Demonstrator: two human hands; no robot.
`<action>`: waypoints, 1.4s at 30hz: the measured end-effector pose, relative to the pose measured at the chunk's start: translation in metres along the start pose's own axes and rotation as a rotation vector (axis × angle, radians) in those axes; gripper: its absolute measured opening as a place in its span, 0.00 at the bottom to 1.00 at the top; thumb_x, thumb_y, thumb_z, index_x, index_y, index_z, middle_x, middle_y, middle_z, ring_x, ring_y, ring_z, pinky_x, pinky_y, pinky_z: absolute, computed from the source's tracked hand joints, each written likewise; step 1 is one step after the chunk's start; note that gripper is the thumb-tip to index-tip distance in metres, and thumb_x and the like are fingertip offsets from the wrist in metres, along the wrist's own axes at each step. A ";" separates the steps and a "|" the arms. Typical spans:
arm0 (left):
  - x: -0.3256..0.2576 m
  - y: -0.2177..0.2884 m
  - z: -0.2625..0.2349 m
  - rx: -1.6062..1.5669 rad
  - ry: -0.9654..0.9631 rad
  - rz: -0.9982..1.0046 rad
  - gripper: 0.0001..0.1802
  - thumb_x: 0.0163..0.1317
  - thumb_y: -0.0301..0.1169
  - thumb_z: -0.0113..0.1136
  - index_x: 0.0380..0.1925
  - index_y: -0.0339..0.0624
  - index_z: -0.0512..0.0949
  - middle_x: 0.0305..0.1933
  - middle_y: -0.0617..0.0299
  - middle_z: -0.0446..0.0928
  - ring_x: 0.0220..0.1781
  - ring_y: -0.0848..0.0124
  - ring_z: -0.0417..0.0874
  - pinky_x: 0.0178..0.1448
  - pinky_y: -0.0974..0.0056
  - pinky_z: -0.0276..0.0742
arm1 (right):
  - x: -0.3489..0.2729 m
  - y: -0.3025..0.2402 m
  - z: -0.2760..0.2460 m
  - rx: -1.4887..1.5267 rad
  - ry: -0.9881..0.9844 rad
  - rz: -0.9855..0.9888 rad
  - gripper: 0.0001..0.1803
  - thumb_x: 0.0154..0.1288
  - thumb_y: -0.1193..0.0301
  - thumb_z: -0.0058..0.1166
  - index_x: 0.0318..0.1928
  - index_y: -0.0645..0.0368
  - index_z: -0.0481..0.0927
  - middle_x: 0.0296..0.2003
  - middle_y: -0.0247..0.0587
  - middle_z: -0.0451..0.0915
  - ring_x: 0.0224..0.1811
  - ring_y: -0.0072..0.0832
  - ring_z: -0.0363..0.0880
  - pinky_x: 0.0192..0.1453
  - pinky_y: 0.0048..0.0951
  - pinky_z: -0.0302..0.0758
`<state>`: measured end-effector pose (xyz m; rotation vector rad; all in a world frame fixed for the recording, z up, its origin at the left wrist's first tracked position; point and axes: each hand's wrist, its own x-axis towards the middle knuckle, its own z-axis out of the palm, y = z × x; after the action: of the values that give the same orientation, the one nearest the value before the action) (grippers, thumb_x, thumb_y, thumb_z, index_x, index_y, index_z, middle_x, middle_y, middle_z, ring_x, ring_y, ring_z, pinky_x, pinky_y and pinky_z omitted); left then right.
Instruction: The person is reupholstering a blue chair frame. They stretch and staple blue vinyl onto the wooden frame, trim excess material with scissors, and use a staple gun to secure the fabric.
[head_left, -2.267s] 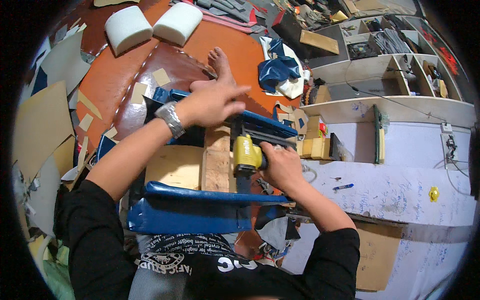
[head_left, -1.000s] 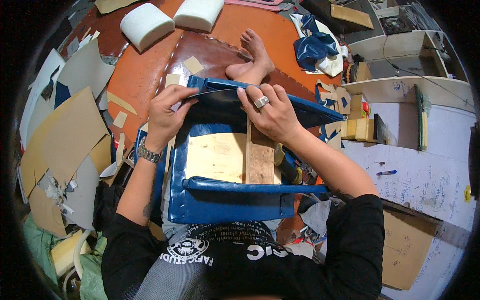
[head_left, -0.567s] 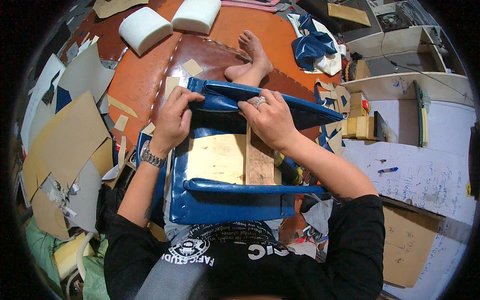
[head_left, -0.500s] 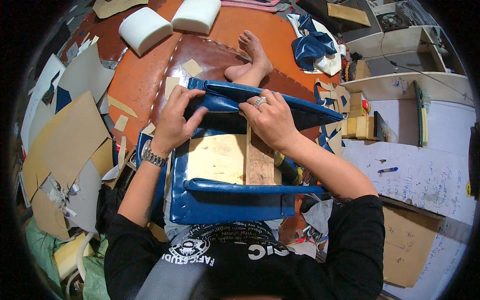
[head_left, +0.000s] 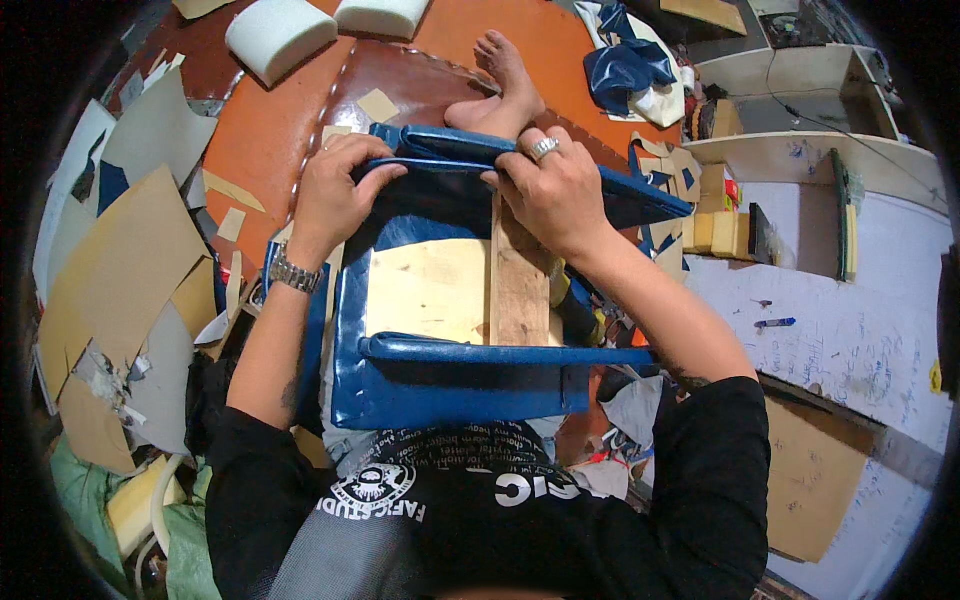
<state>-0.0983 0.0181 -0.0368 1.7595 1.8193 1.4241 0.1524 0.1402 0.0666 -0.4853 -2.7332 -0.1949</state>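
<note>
Left hand [head_left: 335, 195] and right hand [head_left: 552, 190], fingers curled, clamp soft, pliable blue vinyl [head_left: 450, 385] over the stiff wooden panel's [head_left: 430, 290] far edge

You are sitting on an orange-brown floor [head_left: 270, 150] with a darker brown sheet [head_left: 400, 75] spread over part of it. Two white foam blocks [head_left: 280, 35] lie at the far end. On your left, flat pieces of brown cardboard [head_left: 120, 260] and grey card [head_left: 160, 130] are scattered about. On your right stands a white, scribbled board [head_left: 840, 330], and a blue pen [head_left: 775, 323] rests on it. Behind it are pale wooden shelves [head_left: 800, 80]. A crumpled dark blue cloth [head_left: 625, 65] sits near them. Small wooden blocks [head_left: 720, 230] are stacked by the board.
</note>
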 end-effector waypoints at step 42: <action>0.045 0.054 0.033 0.119 -0.109 0.069 0.21 0.60 0.45 0.78 0.50 0.51 0.91 0.38 0.60 0.83 0.39 0.59 0.86 0.44 0.56 0.82 | -0.179 0.026 -0.063 0.492 -0.916 0.452 0.57 0.60 0.60 0.73 0.83 0.58 0.52 0.51 0.77 0.82 0.53 0.66 0.85 0.61 0.54 0.81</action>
<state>-0.0511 0.0618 0.0068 1.9340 1.8381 1.2407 0.3393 0.0974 0.0613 -1.2445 -3.1895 1.0228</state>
